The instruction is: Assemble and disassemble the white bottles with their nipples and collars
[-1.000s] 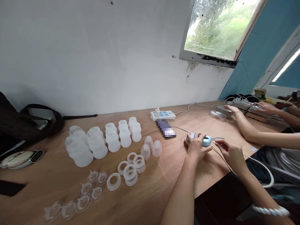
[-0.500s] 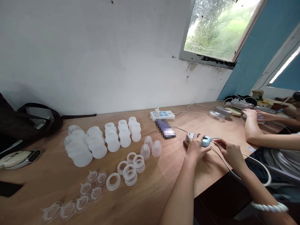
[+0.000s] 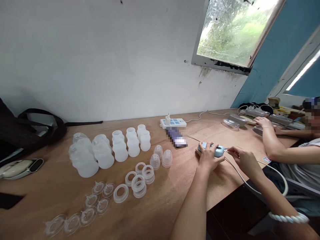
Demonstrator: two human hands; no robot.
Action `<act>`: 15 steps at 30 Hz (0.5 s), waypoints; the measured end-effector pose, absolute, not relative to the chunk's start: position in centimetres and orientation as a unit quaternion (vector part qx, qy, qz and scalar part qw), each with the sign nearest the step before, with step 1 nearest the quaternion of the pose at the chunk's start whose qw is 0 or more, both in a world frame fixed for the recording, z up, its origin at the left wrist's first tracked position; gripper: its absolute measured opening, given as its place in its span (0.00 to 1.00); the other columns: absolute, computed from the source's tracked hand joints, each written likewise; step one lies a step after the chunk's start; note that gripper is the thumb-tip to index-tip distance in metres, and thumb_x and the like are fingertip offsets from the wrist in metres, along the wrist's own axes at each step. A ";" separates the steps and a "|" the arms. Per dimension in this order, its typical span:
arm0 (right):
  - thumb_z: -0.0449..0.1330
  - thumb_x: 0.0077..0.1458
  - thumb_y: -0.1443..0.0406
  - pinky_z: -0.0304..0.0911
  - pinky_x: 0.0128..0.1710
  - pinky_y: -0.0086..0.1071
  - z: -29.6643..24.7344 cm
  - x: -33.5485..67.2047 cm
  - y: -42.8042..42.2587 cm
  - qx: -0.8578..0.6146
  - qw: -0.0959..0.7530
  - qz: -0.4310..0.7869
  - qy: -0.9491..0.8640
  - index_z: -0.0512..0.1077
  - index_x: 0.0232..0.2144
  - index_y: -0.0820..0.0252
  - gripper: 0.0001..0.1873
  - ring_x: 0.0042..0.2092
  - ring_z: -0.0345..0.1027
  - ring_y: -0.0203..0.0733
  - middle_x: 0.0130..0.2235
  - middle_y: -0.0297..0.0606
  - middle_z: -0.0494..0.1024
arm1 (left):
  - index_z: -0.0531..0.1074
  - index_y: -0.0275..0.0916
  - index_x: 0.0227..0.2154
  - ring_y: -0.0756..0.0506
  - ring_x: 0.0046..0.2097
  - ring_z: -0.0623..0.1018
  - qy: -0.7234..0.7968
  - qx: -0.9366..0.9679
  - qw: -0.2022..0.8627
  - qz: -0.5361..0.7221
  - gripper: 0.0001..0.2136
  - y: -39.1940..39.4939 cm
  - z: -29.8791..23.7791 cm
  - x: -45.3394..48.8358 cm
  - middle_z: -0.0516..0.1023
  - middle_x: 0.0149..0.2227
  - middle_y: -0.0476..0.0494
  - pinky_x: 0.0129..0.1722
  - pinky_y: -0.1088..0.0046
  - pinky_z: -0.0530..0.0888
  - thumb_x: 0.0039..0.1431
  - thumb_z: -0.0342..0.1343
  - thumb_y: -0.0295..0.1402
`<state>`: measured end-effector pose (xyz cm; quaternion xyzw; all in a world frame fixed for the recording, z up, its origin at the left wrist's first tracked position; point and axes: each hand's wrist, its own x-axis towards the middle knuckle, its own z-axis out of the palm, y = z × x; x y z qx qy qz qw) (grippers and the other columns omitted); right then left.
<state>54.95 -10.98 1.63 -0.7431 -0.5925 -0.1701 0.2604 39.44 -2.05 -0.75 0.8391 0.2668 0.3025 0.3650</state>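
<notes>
My left hand (image 3: 208,156) grips a small light-blue device (image 3: 214,150) that lies on the wooden table (image 3: 170,196). Just to the right of the device, my right hand (image 3: 243,159) pinches a white cable (image 3: 250,186) where it meets the device's end. The cable loops off past the table edge toward the lower right. A pale beaded bracelet (image 3: 287,218) sits on my right wrist.
Translucent silicone cups (image 3: 110,150), rings (image 3: 138,181) and flat valves (image 3: 82,213) lie in groups at the left. A white power strip (image 3: 173,122) and a blurred purple item (image 3: 177,137) sit behind the device. A black bag (image 3: 27,128) rests far left. Another person's arms (image 3: 275,146) work at the right.
My right hand has edged left, closer to the device's end. The other person's hand at the right has shifted back toward the trays. My left hand has stayed on the device.
</notes>
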 end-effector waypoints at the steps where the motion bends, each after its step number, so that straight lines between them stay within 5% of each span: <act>1: 0.44 0.64 0.46 0.61 0.27 0.38 1.7 54.9 -11.0 -0.743 0.259 -0.172 -0.593 0.72 0.25 0.55 0.28 0.26 0.72 0.50 0.26 0.46 0.80 | 0.69 0.50 0.59 0.29 0.66 0.54 0.266 0.839 0.365 0.303 0.27 -2.0 -0.8 39.5 0.66 0.64 0.49 0.65 0.46 0.55 0.57 0.58 0.49; 15: 0.48 0.64 0.50 0.65 0.29 0.37 2.1 53.0 -12.5 -0.726 0.275 -0.134 -0.617 0.73 0.29 0.57 0.23 0.27 0.74 0.47 0.29 0.43 0.81 | 0.69 0.49 0.59 0.29 0.67 0.53 0.256 0.842 0.365 0.305 0.25 -1.9 -1.0 39.6 0.66 0.65 0.47 0.65 0.46 0.52 0.58 0.58 0.46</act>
